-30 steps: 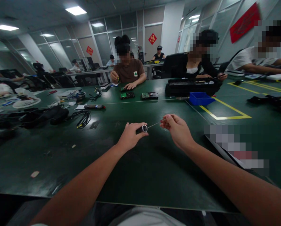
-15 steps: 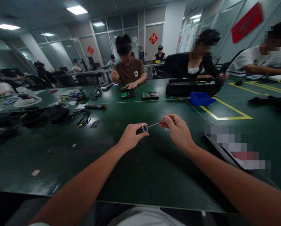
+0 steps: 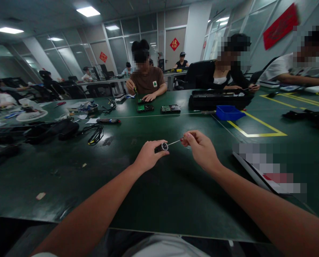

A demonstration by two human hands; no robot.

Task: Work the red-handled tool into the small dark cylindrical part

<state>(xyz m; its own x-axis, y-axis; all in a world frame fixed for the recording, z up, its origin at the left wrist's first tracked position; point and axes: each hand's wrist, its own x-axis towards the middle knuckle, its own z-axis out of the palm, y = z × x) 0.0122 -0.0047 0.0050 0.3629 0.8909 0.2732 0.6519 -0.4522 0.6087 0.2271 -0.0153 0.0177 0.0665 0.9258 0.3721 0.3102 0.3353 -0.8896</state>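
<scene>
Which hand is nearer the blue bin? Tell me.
Right. The right hand, pinching the thin tool, is front-left of the blue bin; the left hand, holding its handle, lies farther left.

A blue bin [image 3: 228,112] sits on the green table [image 3: 162,203] (just beside a black case [image 3: 215,100]). Circuit boards [image 3: 170,108] lie to its left.
</scene>
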